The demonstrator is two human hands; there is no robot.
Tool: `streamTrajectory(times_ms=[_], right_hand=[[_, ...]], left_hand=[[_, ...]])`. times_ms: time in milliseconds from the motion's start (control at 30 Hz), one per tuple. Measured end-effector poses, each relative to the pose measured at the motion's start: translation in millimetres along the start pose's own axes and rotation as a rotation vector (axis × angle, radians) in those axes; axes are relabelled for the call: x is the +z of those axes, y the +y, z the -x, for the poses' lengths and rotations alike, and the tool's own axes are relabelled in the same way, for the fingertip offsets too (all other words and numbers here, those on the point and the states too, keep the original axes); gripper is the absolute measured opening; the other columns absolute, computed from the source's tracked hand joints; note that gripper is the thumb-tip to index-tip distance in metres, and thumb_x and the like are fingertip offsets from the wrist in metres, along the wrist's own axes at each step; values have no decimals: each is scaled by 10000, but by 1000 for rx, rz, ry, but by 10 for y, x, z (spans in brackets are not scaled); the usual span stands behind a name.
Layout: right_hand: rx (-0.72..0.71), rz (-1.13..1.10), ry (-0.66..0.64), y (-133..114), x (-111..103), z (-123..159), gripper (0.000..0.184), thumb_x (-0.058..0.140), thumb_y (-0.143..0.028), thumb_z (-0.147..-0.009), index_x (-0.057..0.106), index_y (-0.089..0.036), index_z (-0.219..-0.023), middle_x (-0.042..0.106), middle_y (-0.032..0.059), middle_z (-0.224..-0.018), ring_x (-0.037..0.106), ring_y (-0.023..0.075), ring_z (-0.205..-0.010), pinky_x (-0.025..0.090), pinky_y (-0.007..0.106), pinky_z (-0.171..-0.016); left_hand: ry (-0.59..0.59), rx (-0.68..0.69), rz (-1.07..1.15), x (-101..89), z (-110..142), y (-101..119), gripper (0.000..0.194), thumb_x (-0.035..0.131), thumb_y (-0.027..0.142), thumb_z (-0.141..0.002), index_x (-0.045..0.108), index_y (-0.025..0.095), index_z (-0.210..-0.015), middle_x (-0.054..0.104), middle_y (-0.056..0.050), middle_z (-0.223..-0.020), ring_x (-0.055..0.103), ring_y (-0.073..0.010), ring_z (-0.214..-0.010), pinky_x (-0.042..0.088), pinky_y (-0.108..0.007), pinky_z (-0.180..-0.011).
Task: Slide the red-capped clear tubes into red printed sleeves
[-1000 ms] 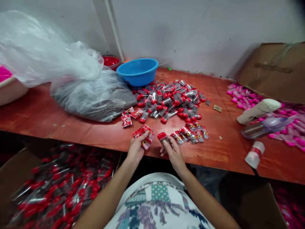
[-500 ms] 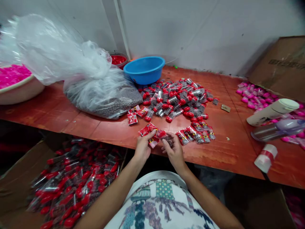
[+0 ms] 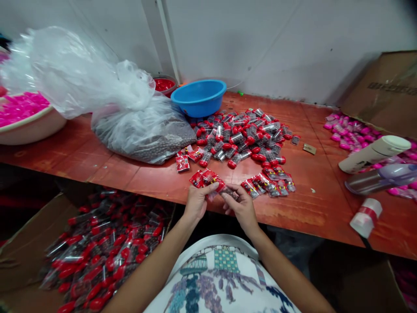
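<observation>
My left hand (image 3: 197, 201) pinches a red printed packet (image 3: 217, 179) between thumb and fingers at the table's front edge. My right hand (image 3: 240, 204) is closed on the packet's other end, where dark contents show through clear plastic. Part of that end is hidden by my fingers. Another red packet (image 3: 196, 177) lies just beyond my left fingertips; whether I hold it too is unclear. Right of my hands rest several filled red packets (image 3: 269, 183) with dark contents. Flat red packets (image 3: 183, 163) lie to the left. Behind them spreads a pile of clear containers with red caps (image 3: 241, 134).
A large plastic bag of dark beads (image 3: 143, 134) and a blue basin (image 3: 198, 101) stand behind on the table (image 3: 302, 208). To the right are a white bottle (image 3: 371, 154), a clear tumbler (image 3: 374, 180) and a tape roll (image 3: 365, 217). A carton (image 3: 42, 226) of red-capped containers sits below left.
My right hand has turned slightly, and the red packet between my hands now lies straighter across them. The whole view has shifted a little.
</observation>
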State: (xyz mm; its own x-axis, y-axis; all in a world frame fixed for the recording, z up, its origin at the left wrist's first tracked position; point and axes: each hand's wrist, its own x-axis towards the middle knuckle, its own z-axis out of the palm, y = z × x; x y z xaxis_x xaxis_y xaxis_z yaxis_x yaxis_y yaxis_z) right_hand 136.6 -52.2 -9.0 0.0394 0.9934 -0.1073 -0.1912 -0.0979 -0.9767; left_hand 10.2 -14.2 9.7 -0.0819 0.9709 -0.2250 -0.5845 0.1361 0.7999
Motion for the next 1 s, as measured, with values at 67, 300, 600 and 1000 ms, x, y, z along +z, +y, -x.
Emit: streamTrajectory(times_ms=[67,300,600,1000], right_hand=[[-76,67,20,-11,-15,-3,313,674,-338,-771,639,-240,-1067,592,-16,-770,560,98,-558,488,194,-408],[-55,19,46,-40,-11,-14,327,694,-348,-756,644,-231,-1058,607,-11,-795,562,98,-550,501,207,-418],[34,-132,90,5,31,-23,299,730,-352,-718,567,-194,-911,628,-42,-673,586,99,-483,483,191,-390],[-96,-78,53,154,103,-23,328,680,-356,-769,635,-227,-1068,661,16,-928,641,138,-720,564,251,-605]], left_hand=[[-5,59,-14,3,17,2,267,804,92,-548,667,137,-773,689,2,-735,635,-123,-651,502,-237,-661],[-68,-8,-43,8,52,18,248,812,136,-564,668,131,-767,691,-15,-730,633,-127,-647,510,-238,-653],[-157,-85,-136,-64,53,89,332,806,145,-575,667,143,-877,709,-37,-838,661,-163,-739,525,-291,-732],[30,-203,-245,-76,-46,25,315,837,210,-534,675,124,-791,681,-17,-694,628,-146,-586,509,-238,-536]])
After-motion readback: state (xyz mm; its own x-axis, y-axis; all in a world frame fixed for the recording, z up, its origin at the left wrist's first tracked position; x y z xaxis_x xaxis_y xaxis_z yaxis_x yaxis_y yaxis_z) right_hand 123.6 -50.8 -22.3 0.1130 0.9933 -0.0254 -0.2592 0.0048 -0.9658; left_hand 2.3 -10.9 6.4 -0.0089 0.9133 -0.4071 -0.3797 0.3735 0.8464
